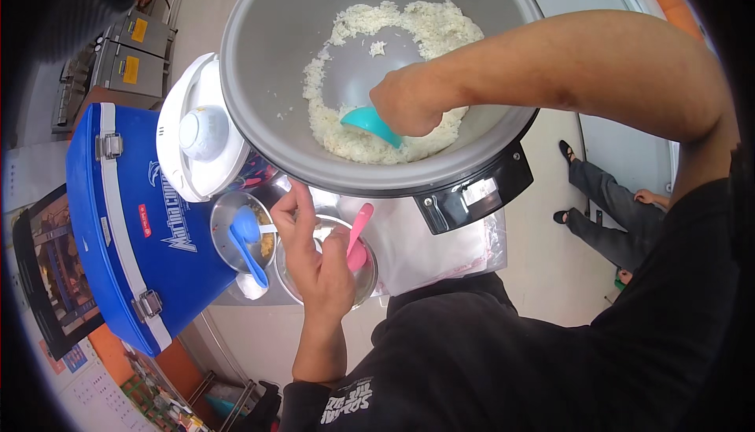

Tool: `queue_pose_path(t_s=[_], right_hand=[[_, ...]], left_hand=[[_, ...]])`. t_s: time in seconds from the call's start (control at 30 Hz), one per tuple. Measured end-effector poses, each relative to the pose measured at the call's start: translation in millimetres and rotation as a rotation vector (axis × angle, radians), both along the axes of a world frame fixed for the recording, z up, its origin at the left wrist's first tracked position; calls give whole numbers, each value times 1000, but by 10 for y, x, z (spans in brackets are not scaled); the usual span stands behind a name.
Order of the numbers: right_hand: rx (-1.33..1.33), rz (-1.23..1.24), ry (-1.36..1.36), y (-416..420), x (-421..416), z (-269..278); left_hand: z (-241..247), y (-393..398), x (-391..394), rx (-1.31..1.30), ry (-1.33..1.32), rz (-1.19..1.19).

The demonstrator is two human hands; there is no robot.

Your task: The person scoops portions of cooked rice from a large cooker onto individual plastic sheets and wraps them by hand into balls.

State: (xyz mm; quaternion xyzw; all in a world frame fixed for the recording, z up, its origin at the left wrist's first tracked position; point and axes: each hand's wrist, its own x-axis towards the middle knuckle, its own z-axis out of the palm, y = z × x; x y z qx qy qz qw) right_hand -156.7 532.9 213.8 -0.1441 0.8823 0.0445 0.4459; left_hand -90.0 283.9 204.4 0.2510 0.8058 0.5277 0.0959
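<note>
A large grey rice-cooker pot (271,66) holds cooked white rice (439,25) in a ring around its bare bottom. Inside it, my right hand (410,99) grips a teal plastic bowl or scoop (368,125), its edge in the rice at the near side. My left hand (318,249) is below the pot's rim, fingertips against its outside; whether it bears any weight I cannot tell. Under that hand stands a metal bowl (368,284) with a pink spoon or scoop (358,231). Left of it, another metal bowl (221,228) holds yellowish food and a blue scoop (248,225).
At the left are a blue cooler box (147,208) with metal latches and a white-lidded container (189,178) with a small bowl (203,132) on top. Clear plastic sheets or bags (424,255) lie below the pot. Another person's legs (613,196) show at the right.
</note>
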Motion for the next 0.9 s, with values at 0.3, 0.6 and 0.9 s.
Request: queue_pose_path(t_s=[0.3, 0.6, 0.9], right_hand=[[66, 269, 47, -38, 110, 422], [-161, -162, 163, 70, 231, 784], [-77, -117, 241, 27, 358, 1357]], left_hand=[[4, 4, 19, 2, -7, -12], [-79, 2, 10, 49, 20, 23], [-36, -44, -5, 5, -14, -75]])
